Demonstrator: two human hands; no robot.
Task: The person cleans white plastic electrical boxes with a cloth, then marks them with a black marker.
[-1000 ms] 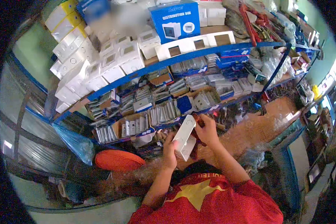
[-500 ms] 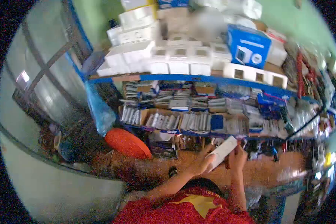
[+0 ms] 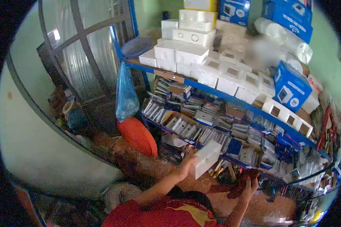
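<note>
Head view: my left hand (image 3: 186, 166) is closed around the near end of a white rectangular plastic box (image 3: 207, 159), lifting it just in front of the lower blue metal shelf (image 3: 185, 138) packed with cardboard trays of small grey fittings. My right hand (image 3: 250, 185) is curled round a dark red-handled tool (image 3: 236, 187), low and well apart from the box, above the brown worktop (image 3: 201, 185). An orange rounded plastic lid (image 3: 138, 136) leans just left of the shelf, under a hanging blue plastic bag (image 3: 125, 94). White moulded housings (image 3: 185, 53) are stacked on the upper shelf. As I judge it, the box is held by one end only and looks blurred with motion; it could slip and knock the crowded trays, or catch the shelf edge beside it.
</note>
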